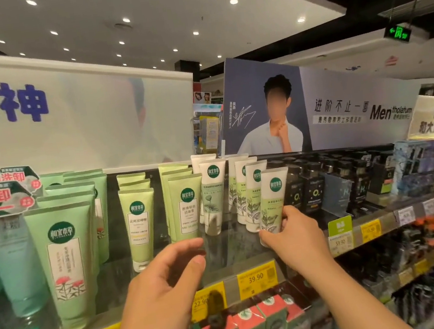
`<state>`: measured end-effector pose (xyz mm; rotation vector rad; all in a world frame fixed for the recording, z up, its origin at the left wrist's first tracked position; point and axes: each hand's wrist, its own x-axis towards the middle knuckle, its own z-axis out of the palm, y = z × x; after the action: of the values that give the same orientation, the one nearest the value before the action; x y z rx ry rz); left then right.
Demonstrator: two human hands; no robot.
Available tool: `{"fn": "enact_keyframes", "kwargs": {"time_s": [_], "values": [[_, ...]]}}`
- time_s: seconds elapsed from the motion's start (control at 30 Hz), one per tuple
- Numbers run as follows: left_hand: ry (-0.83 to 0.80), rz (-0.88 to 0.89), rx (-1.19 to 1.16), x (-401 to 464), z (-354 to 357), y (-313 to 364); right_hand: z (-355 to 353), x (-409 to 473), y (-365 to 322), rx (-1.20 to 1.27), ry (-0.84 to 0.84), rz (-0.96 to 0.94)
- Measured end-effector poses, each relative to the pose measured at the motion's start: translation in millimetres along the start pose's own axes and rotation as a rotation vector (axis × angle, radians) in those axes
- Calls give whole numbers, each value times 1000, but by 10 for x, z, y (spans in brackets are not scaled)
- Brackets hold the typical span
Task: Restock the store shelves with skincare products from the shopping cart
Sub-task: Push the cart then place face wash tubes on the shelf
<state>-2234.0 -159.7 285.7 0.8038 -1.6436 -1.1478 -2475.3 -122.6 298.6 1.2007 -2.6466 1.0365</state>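
The right hand point(288, 233) pinches the lower end of a white-and-green tube point(271, 198), thumb in front, fingers behind. The tube stands upright at the front of a row of like tubes on the top shelf point(170, 278). The left hand point(162, 284) hovers before the shelf edge, fingers loosely curled, holding nothing. Green tubes point(138, 224) stand to the left; dark bottles point(314, 190) to the right. Yellow price tags point(256, 279) line the edge.

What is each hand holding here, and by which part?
The right hand grips the front white tube at its bottom cap end. The left hand holds nothing.
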Motion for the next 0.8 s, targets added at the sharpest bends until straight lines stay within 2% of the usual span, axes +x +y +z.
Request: {"fn": "enact_keyframes", "kwargs": {"time_s": [0.8], "values": [[-24,17,-3,-42,-35,-49,153,176,84,-15,2,15]]}}
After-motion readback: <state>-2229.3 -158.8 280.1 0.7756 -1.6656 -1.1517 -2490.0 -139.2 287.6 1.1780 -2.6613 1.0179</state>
